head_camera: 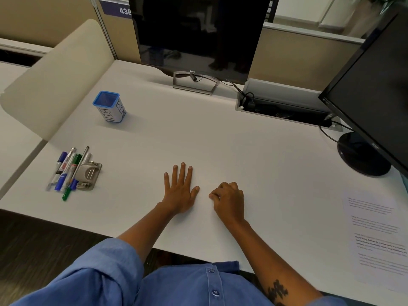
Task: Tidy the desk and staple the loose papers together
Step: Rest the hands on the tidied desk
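Observation:
On the white desk [198, 133] my left hand [180, 191] lies flat, palm down, fingers spread, holding nothing. Just to its right my right hand [229, 199] rests with its fingers curled under; nothing shows in it. Printed papers [377, 237] lie at the desk's right edge, far from both hands. At the left edge several pens and markers [66, 171] lie side by side against a grey metal stapler-like tool [88, 175]. A blue-rimmed cup labelled BIN [109, 106] stands upright behind them.
A Dell monitor [198, 34] stands at the back centre, a second black monitor [373, 89] on a round base at the right. An open cable tray [282, 102] with cords lies between them. A beige partition [55, 80] borders the desk's left side.

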`<move>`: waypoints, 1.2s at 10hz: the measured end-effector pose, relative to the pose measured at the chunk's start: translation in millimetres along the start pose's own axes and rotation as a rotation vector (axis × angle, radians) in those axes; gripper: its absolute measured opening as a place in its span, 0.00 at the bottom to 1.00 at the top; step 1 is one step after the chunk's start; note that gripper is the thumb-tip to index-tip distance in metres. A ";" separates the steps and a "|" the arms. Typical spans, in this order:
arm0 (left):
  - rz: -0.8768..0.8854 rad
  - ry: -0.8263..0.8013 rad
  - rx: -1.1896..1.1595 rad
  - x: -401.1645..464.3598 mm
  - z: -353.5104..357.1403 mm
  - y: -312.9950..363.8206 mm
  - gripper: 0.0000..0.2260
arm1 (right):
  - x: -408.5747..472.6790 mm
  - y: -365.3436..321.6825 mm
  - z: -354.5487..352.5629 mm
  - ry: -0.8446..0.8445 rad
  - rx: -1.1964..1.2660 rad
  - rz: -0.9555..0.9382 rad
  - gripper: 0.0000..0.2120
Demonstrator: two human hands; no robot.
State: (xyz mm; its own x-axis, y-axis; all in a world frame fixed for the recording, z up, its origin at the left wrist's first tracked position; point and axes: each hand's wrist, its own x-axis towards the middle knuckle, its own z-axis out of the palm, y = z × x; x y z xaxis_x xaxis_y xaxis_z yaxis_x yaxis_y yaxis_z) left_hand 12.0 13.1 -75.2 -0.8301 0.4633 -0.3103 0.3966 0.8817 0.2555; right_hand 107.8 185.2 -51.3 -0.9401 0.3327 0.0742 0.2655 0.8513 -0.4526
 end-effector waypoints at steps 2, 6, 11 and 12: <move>-0.001 0.000 0.000 -0.1 0.0 0.1 0.40 | -0.7 -7.2 0.7 0.008 -0.045 -0.012 0.04; -0.001 -0.003 -0.003 0.5 0.3 0.2 0.39 | 1.7 -11.5 6.7 -0.108 -0.199 -0.100 0.04; 0.001 0.050 0.036 -2.6 5.2 -0.4 0.36 | 11.2 12.6 -5.3 -0.174 0.037 0.158 0.07; 0.002 0.057 0.041 -2.7 5.8 0.0 0.36 | 10.0 10.1 -4.7 -0.161 0.053 0.149 0.07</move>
State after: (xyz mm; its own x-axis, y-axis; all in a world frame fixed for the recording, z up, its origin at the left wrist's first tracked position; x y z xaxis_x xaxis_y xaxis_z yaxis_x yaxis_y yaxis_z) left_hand 16.5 12.4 -79.6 -0.8496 0.4606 -0.2568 0.4135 0.8841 0.2178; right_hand 102.1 199.0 -50.9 -0.9145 0.3802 -0.1382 0.3964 0.7737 -0.4943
